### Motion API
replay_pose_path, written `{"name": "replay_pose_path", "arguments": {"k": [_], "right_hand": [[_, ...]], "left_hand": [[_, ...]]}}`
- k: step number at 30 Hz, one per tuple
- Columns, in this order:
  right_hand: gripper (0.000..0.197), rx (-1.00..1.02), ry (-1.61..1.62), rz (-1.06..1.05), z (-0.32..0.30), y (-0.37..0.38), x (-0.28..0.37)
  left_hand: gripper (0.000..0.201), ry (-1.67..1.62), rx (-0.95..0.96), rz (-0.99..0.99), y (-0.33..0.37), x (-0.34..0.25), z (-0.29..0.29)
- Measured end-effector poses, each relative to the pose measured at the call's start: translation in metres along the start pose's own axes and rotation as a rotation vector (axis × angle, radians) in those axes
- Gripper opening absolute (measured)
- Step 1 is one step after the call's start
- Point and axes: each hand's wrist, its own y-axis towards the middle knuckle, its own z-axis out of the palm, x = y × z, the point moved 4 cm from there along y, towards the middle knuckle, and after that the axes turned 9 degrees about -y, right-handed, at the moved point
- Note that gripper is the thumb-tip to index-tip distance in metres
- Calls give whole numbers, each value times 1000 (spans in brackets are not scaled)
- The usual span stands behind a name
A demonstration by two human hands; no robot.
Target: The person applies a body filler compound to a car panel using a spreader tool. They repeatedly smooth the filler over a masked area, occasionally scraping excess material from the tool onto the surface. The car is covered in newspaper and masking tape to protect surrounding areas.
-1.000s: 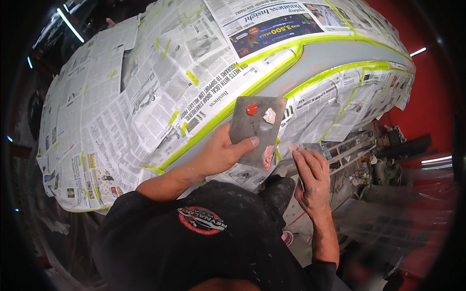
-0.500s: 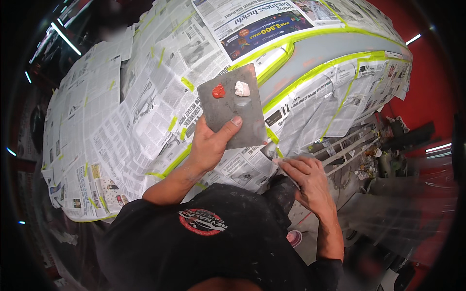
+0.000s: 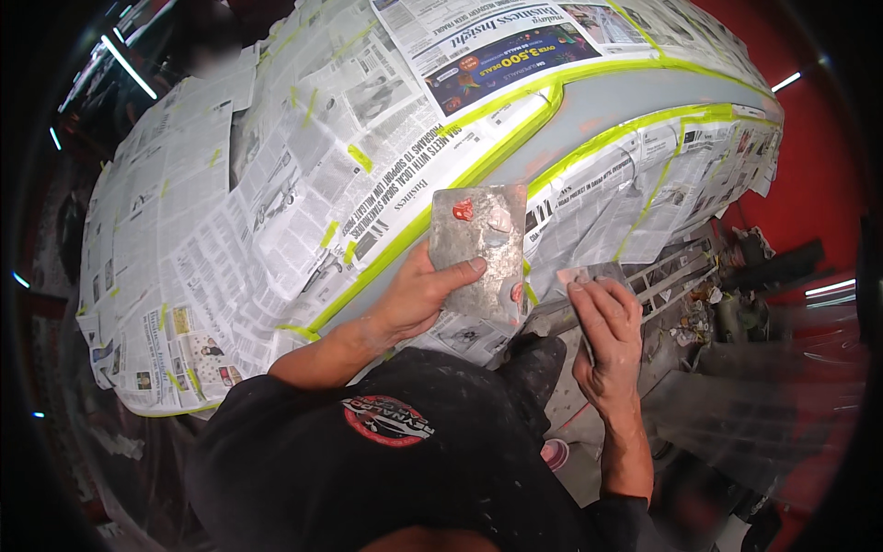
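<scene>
My left hand (image 3: 418, 293) grips a grey mixing board (image 3: 474, 262), thumb on top and fingers beneath. A red dab of putty (image 3: 463, 210) and a flattened whitish dab (image 3: 499, 219) lie on its far half. Pinkish putty (image 3: 515, 293) sits at its near right edge. To the right of the board and apart from it, my right hand (image 3: 607, 322) is closed on a thin, flat putty spreader (image 3: 579, 275) with pink putty at its edge; the fingers hide much of it. Beyond the board runs a bare grey body panel (image 3: 602, 109) with faint reddish patches.
Newspaper sheets (image 3: 193, 230) cover the large curved vehicle body, edged with yellow-green masking tape (image 3: 635, 129). At right stand a metal rack (image 3: 676, 267) and cluttered items. A pink-rimmed cup (image 3: 556, 453) is low by my legs. A red wall (image 3: 809, 202) rises behind.
The board has moved right and nearer me, and its whitish dab is now flatter. My right hand has drawn away to the right, and pinkish putty now shows at the board's near right edge.
</scene>
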Motion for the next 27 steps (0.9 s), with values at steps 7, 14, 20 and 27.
{"name": "replay_pose_path", "arguments": {"k": [7, 14, 20, 27], "right_hand": [[72, 159, -34, -117, -16, 13, 1], [69, 64, 320, -29, 4, 8, 0], [76, 59, -93, -68, 24, -17, 9], [77, 25, 120, 46, 29, 3, 22]], "left_hand": [[39, 91, 55, 30, 2, 10, 2], [41, -39, -19, 44, 4, 6, 3], [47, 38, -93, 16, 4, 0, -8], [32, 636, 12, 212, -9, 3, 5]]}}
